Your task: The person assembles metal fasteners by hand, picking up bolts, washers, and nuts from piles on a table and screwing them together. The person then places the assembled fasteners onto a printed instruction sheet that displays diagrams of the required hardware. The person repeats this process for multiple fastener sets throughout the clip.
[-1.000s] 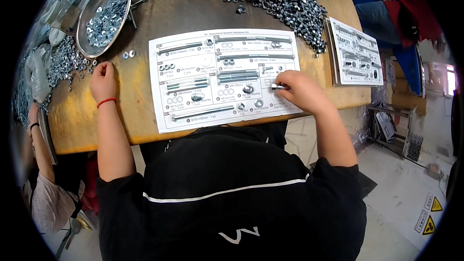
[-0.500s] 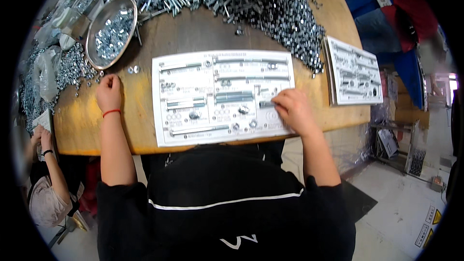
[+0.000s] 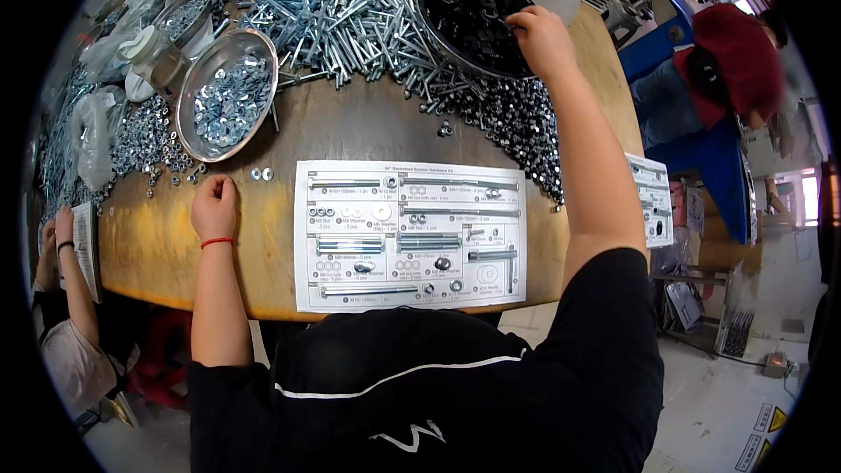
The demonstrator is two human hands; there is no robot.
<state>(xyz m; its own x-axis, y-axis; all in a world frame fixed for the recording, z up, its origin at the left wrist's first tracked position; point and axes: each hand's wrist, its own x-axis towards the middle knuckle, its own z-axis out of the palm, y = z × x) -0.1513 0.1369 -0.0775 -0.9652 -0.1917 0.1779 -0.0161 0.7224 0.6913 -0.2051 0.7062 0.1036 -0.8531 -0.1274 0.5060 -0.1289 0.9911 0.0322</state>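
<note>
While the printed parts sheet [image 3: 410, 235] lies flat at table centre with bolts and washers set on its outlines, the right hand [image 3: 541, 39] reaches to one o'clock into the dark round tray [image 3: 473, 9], fingers curled; whether it pinches anything, cannot tell. Left hand [image 3: 215, 208], loosely closed, rests on the wooden table [image 3: 350, 131] at nine o'clock, just below two loose washers [image 3: 261, 174], holding nothing.

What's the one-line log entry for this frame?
left hand: fist resting on table | right hand: reaching into black dish | parts sheet: partly filled
</note>
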